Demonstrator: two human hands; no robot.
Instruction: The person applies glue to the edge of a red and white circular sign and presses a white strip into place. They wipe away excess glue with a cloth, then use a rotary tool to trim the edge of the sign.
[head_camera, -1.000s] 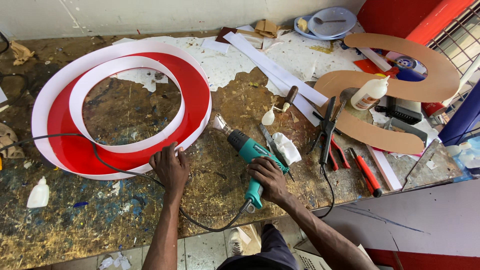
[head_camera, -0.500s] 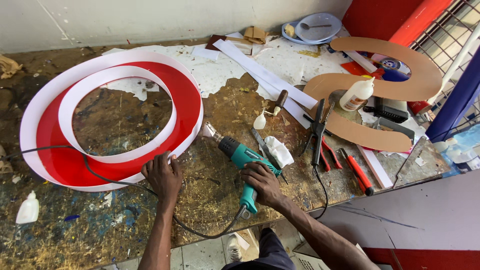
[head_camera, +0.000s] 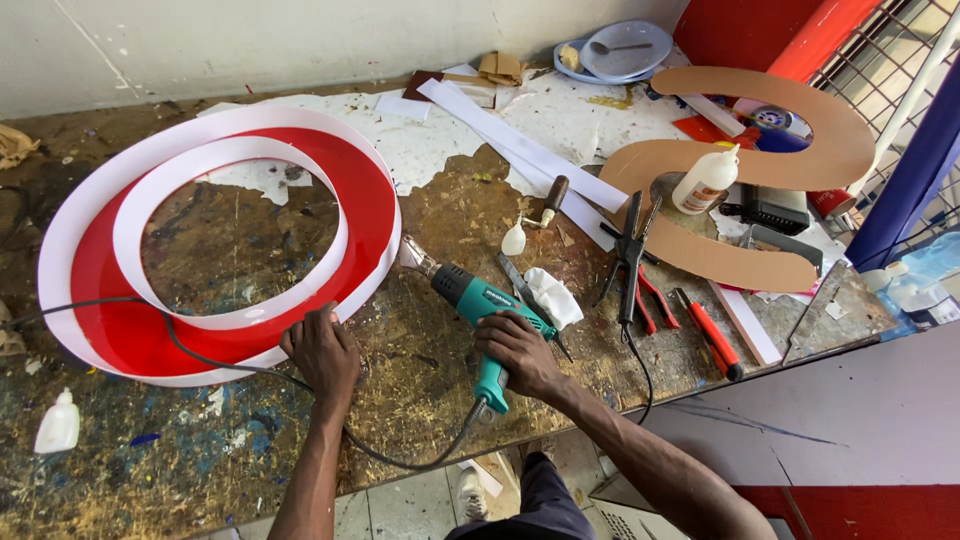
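- The large red ring-shaped letter (head_camera: 215, 255), edged with white plastic strip walls, lay flat on the left half of the desk (head_camera: 420, 330); its near outer rim was the part being worked.
- The left hand (head_camera: 322, 350) pressed on that near rim, fingers curled over the white wall and closed on it.
- The right hand (head_camera: 518, 350) gripped the handle of a teal heat gun (head_camera: 470, 300), fingers wrapped fully round it; the metal nozzle pointed at the outer wall, just beside it.
- Step in hand, as judged: heating the strip so that it would follow the curve. The next move would call for a steady nozzle kept near the wall and firm left-hand pressure.
- The black cord (head_camera: 180, 345) trailed across the letter's red face.
- Pliers (head_camera: 630, 260), a glue bottle (head_camera: 705, 182) and a brown curved board cut-out (head_camera: 760, 170) lay to the right.
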